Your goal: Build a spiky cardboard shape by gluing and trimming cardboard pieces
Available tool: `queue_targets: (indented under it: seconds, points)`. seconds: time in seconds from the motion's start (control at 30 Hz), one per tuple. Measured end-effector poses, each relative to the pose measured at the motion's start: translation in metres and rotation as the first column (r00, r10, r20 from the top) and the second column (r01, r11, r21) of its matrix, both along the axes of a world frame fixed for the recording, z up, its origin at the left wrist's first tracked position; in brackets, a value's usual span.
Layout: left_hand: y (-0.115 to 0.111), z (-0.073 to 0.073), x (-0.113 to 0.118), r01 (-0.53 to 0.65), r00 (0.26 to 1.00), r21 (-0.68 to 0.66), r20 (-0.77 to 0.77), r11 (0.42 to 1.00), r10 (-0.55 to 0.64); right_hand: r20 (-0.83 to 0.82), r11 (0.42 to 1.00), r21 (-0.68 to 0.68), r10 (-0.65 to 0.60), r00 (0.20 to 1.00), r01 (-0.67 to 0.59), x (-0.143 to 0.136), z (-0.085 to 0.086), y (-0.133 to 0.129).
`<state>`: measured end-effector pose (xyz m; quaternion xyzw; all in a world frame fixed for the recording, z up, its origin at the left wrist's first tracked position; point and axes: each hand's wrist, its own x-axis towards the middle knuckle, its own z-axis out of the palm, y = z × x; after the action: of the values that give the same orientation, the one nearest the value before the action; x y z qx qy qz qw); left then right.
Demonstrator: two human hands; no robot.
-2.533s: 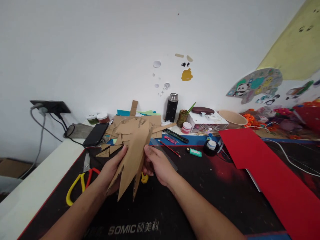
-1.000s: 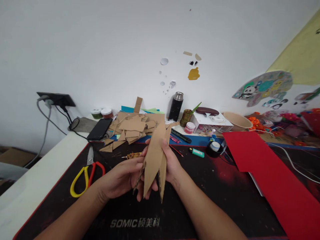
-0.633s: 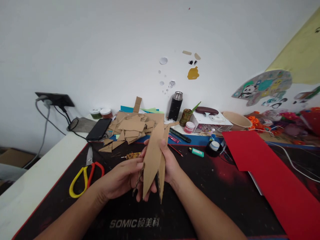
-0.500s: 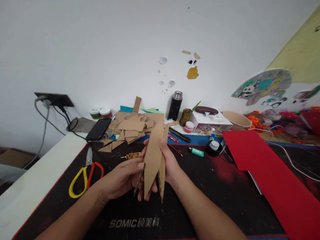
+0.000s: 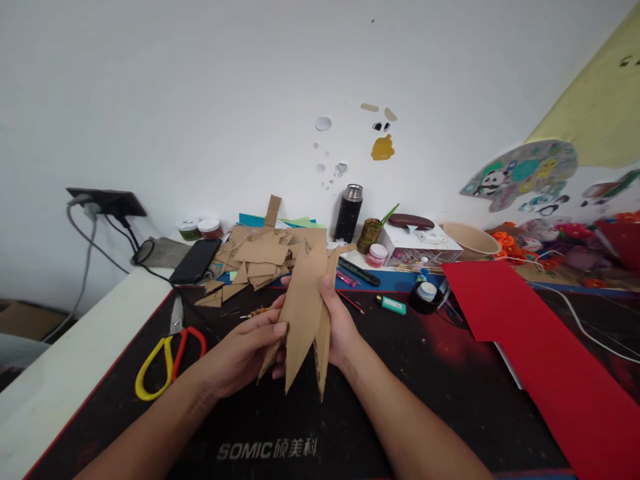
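Note:
A folded cardboard piece (image 5: 304, 300) with pointed lower ends is held up over the dark desk mat, between both hands. My left hand (image 5: 250, 343) grips its left side, thumb on the front edge and the other fingers partly hidden behind. On the right edge, my right hand (image 5: 340, 323) is closed with its thumb against the front; its fingers are behind the cardboard. Left of my left hand lie scissors (image 5: 170, 360) with one yellow and one red handle. Just behind that hand, a small patterned tool (image 5: 257, 312) is mostly covered.
Cardboard scraps (image 5: 260, 253) are heaped at the back, beside a black phone (image 5: 196, 260). A black thermos (image 5: 349, 213) stands against the wall. To the right are a green glue-like stick (image 5: 391, 305), a black round holder (image 5: 426, 298) and a large red sheet (image 5: 540, 353).
The cardboard has turned slightly, and its left pointed flap now shows more of its face. My left fingers have shifted along its left side. Both hands keep hold.

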<state>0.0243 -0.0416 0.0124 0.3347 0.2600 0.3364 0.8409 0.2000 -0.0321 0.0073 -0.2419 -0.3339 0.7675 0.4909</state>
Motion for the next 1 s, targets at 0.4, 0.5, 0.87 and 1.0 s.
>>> queue_targets:
  seconds: [0.4,0.5,0.87,1.0]
  points:
    - [0.021,0.013,-0.007,-0.469,0.861,0.286,-0.060,0.835,0.504,0.099,0.966,0.022,-0.260,0.961,0.259,-0.011,-0.014,0.009]
    - [0.029,0.008,-0.009,-0.563,0.795,0.293,-0.066,0.773,0.603,0.112,0.963,0.039,-0.269,0.956,0.267,-0.015,-0.018,0.006]
    - [0.025,0.001,-0.008,-0.439,0.839,0.401,-0.135,0.804,0.526,0.033,0.982,0.046,-0.185,0.982,0.184,-0.026,-0.017,-0.001]
    - [0.024,0.001,-0.006,-0.408,0.858,0.415,-0.130,0.813,0.497,-0.017,0.978,0.004,-0.209,0.978,0.209,-0.029,-0.017,-0.002]
